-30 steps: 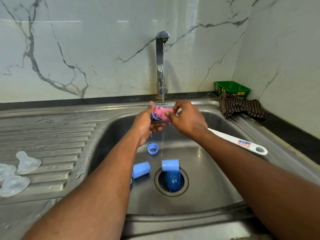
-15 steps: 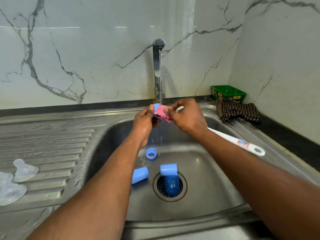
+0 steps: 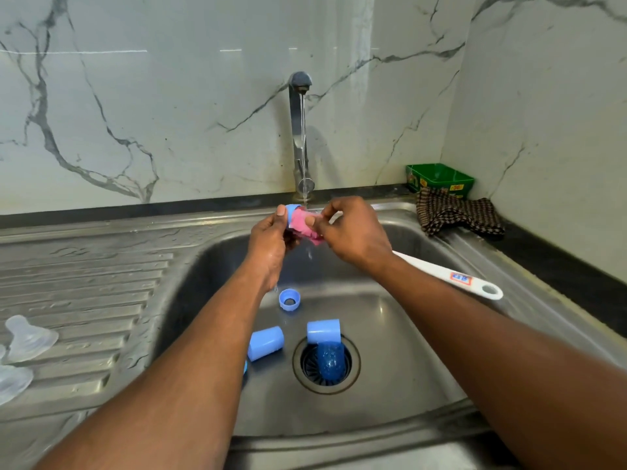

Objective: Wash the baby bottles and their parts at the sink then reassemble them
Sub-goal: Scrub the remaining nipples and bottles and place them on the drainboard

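Sink (image 3: 424,385) holds blue caps (image 3: 265,343); hands grip a blue ring (image 3: 291,210) and pink sponge (image 3: 303,222).

Sink (image 3: 390,395) brushed steel, kinda dull shine, wet; drainboard ribbed. Tap (image 3: 296,130) polished metal. Wall (image 3: 169,113) glossy marble-look tile. Blue caps (image 3: 266,343) smooth matt plastic. Teats (image 3: 29,339) clear soft silicone-looking. Checked cloth (image 3: 458,215) woven, rough. Brush handle (image 3: 451,276) glossy white plastic.

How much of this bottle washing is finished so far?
Early to midway, I'd guess. Clear teats already sit on the draining board. The left hand holds a blue ring under the tap while the right hand rubs it with a pink sponge. Blue caps in the sink still wait; nothing is reassembled.
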